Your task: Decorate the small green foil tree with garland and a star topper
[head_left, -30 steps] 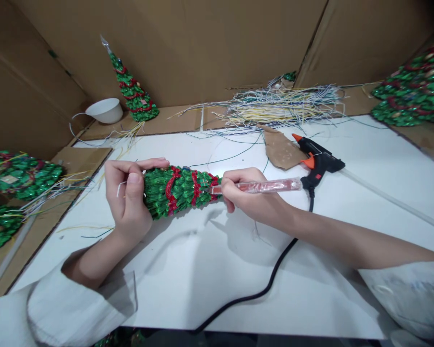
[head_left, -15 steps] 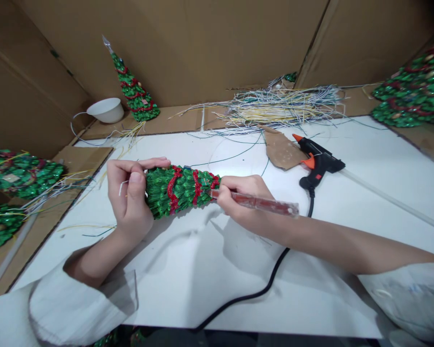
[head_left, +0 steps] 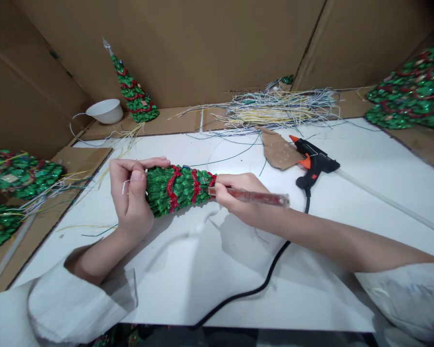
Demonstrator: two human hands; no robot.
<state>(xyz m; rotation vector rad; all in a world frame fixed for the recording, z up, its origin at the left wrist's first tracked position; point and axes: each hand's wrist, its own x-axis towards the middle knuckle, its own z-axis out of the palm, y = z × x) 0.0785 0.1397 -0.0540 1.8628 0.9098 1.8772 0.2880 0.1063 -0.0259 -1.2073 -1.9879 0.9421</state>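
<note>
A small green tinsel cone tree point(head_left: 177, 189) with red garland bands lies sideways above the white table point(head_left: 210, 270). My left hand point(head_left: 132, 197) is closed round its wide base, thumb pressing a thin white wire against it. My right hand point(head_left: 238, 196) grips the narrow top end, fingers wrapped round a clear reddish tube point(head_left: 260, 196) that sticks out to the right from the tree's tip.
A black and orange glue gun point(head_left: 313, 161) lies right of my hands on a brown card scrap point(head_left: 278, 150), its black cord point(head_left: 253, 289) running toward me. A pile of thin wires point(head_left: 278, 107), a finished tree point(head_left: 132, 91), a white bowl point(head_left: 104, 111) and heaps of green trees point(head_left: 408, 99) line the cardboard walls.
The reddish tube swung down from level with the glue gun, then rose a little. Both hands and the tree stayed in nearly the same place.
</note>
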